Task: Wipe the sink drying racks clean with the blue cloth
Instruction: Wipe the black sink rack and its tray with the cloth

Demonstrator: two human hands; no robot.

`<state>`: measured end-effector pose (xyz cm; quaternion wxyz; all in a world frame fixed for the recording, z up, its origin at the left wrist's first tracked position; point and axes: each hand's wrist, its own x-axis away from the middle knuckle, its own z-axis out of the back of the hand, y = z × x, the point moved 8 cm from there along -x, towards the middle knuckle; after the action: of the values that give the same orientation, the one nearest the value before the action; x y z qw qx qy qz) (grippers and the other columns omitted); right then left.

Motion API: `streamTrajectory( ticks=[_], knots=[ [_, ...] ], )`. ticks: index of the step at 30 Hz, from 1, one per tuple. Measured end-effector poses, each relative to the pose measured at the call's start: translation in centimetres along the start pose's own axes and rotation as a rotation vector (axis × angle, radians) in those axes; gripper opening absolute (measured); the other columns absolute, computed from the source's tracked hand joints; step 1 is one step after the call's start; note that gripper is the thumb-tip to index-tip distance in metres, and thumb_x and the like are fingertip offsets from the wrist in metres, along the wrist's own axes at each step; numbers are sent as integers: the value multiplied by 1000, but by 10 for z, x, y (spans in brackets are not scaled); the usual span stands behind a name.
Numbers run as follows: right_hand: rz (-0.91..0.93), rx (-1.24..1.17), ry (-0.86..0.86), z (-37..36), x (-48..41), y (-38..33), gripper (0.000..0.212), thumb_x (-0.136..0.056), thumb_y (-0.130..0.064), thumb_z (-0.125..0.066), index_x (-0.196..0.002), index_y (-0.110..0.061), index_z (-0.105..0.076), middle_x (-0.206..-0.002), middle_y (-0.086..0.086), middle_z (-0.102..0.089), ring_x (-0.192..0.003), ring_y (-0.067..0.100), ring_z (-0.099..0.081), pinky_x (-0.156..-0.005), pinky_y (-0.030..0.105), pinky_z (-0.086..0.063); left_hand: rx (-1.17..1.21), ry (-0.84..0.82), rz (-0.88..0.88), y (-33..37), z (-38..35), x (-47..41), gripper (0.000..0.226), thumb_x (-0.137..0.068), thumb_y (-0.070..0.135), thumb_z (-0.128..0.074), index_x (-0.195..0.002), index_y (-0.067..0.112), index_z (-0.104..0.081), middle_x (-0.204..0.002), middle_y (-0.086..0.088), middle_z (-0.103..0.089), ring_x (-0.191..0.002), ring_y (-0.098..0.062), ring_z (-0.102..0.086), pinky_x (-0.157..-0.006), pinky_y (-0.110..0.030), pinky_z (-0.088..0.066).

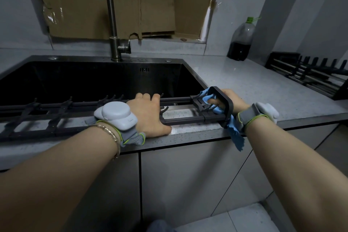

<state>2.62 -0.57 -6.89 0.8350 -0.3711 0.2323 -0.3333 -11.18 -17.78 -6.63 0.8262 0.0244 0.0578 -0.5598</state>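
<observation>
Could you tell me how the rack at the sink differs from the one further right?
The near rack lies along the front edge of the sink; the far rack sits on the counter. The near rack is gripped by the left hand, and the right hand holds the blue cloth at its end; the far rack is untouched. Both are dark with upright prongs.
</observation>
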Motion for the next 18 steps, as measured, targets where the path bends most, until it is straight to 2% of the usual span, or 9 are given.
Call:
streamTrajectory(
  ticks=[3,5,7,9,11,13,14,16,18],
  knots=[
    [-90,-39,-19,4,1,8,13,-89,1,-56,-98,10,-60,-76,9,-55,-55,10,-48,-47,10,-37,13,12,1,0,1,1,93,-73,67,-55,-143,15,-23,-130,-7,-44,-120,-24,-39,-89,-33,-40],
    [-171,-80,1,6,0,19,11,-89,1,-56,-85,11,-61,-72,11,-57,-57,15,-46,-47,15,-40,20,14,4,-1,0,1,93,-73,67,-55,-143,15,-22,-130,-7,-44,-120,-24,-39,-89,-33,-40],
    [-256,-185,85,10,0,32,21,-88,1,-58,-66,0,-57,-52,4,-58,-54,17,-49,-46,20,-42,21,5,6,-1,-1,1,93,-73,67,-55,-143,15,-22,-130,-7,-43,-120,-24,-38,-89,-33,-40],
    [-244,-242,114,11,0,32,24,-88,2,-59,-65,-6,-56,-44,-6,-58,-47,11,-53,-44,17,-43,18,7,6,-1,-2,1,93,-73,67,-55,-142,15,-22,-130,-7,-43,-120,-24,-38,-89,-33,-40],
    [-159,-202,50,4,1,18,16,-88,4,-56,-75,-3,-59,-52,-5,-59,-45,2,-54,-46,10,-42,16,9,10,-1,-2,0,94,-72,67,-56,-143,15,-22,-130,-7,-43,-120,-24,-38,-89,-34,-40],
    [-75,-94,27,1,0,4,7,-87,5,-55,-91,2,-60,-69,3,-57,-54,4,-52,-49,6,-39,19,2,15,-2,-1,0,94,-72,67,-56,-143,15,-22,-130,-7,-43,-121,-25,-38,-90,-35,-41],
    [-53,-83,41,2,0,3,9,-87,5,-56,-95,5,-61,-75,6,-57,-57,4,-51,-51,7,-39,19,-3,15,-2,-2,0,94,-72,67,-56,-143,16,-22,-130,-7,-43,-120,-25,-38,-90,-35,-41],
    [-66,-78,53,4,1,5,8,-86,6,-57,-82,2,-62,-70,5,-57,-50,-2,-52,-51,8,-39,18,-9,18,-2,-3,0,92,-72,66,-56,-142,16,-22,-129,-7,-44,-119,-25,-39,-88,-34,-40],
    [-142,-72,75,7,3,15,27,-85,10,-57,-60,0,-54,-55,0,-53,-39,-5,-47,-46,10,-39,12,1,23,-2,-2,0,91,-73,65,-56,-142,16,-23,-128,-8,-44,-117,-25,-41,-84,-33,-40]
  ],
)
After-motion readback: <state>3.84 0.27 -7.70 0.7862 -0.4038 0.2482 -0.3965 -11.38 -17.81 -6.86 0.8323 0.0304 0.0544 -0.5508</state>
